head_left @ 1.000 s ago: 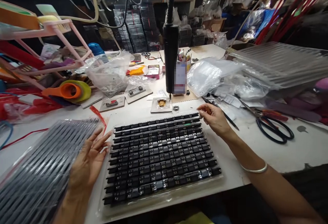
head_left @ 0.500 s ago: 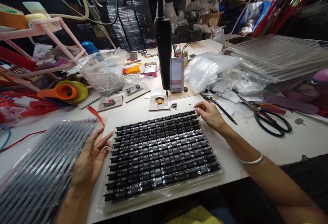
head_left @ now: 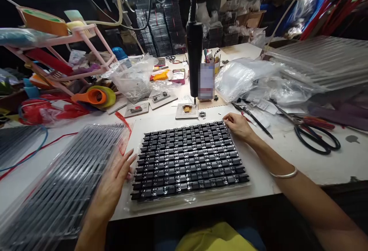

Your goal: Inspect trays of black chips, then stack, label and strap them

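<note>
A clear plastic tray [head_left: 201, 193] lies on the white table, filled with rows of small black electronic parts [head_left: 186, 155]. My left hand [head_left: 116, 176] is at the tray's left side, fingers stretched out and their tips close to its edge; whether they touch it I cannot tell. At the far right corner, my right hand [head_left: 238, 126] has its fingers bent together on the tray's edge. A black electric screwdriver [head_left: 194, 55] hangs upright beyond the tray. Its tip is above a small square fixture [head_left: 186, 112] that holds a gold-coloured part.
Left of my left hand is a stack of clear trays [head_left: 66, 178]. Black-handled scissors [head_left: 316, 138] and a black pen-like tool [head_left: 258, 122] lie to the right. Plastic bags [head_left: 250, 78] cover the back right; a pink rack [head_left: 100, 46] stands at back left.
The view has turned left and tilted up slightly. My left hand's fingers, spread before, are now straighter and closer together beside the tray. My right hand stays at the far right corner.
</note>
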`<state>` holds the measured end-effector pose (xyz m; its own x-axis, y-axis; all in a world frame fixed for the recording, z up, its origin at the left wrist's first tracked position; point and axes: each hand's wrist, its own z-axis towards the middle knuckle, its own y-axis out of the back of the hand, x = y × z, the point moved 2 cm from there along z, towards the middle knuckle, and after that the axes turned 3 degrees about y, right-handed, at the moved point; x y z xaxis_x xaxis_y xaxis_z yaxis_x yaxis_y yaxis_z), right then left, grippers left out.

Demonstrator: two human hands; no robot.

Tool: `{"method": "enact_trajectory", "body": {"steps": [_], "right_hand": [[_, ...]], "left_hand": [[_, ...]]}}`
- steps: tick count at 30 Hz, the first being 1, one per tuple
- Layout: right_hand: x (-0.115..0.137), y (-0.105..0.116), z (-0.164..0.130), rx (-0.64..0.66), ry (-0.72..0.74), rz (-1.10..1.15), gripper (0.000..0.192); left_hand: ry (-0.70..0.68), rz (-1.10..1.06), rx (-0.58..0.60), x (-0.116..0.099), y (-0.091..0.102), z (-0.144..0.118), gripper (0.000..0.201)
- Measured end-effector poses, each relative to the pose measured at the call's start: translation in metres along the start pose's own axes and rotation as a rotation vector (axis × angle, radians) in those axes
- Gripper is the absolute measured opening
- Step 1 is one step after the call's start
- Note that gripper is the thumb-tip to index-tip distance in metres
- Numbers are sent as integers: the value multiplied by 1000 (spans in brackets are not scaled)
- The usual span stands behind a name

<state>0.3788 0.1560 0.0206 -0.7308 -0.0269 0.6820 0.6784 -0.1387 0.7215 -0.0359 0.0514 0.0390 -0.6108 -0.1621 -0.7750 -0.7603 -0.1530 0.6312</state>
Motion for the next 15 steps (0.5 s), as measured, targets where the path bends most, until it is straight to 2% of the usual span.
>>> {"method": "enact_trajectory", "body": {"steps": [2, 4, 7, 10, 12, 15], "right_hand": [[1, 0, 0, 18, 4, -32, 14], [2, 0, 0, 32, 9, -62, 15], [3, 2, -1, 30, 17, -103, 18], [4, 8, -2, -11, 19, -135, 19], [5, 14, -2, -52, 26, -142, 22], [8, 23, -1, -112, 49, -141, 29]], "left_hand": [[-131, 201, 24, 1, 0, -17, 58], [-326, 423, -5, -3, -8, -32, 55], [-613, 694, -37, -18, -35, -54, 57], [-842, 842, -36, -42, -66, -72, 68], [-927, 888, -36, -56, -81, -80, 74], [-968, 923, -30, -72, -95, -85, 77]]}}
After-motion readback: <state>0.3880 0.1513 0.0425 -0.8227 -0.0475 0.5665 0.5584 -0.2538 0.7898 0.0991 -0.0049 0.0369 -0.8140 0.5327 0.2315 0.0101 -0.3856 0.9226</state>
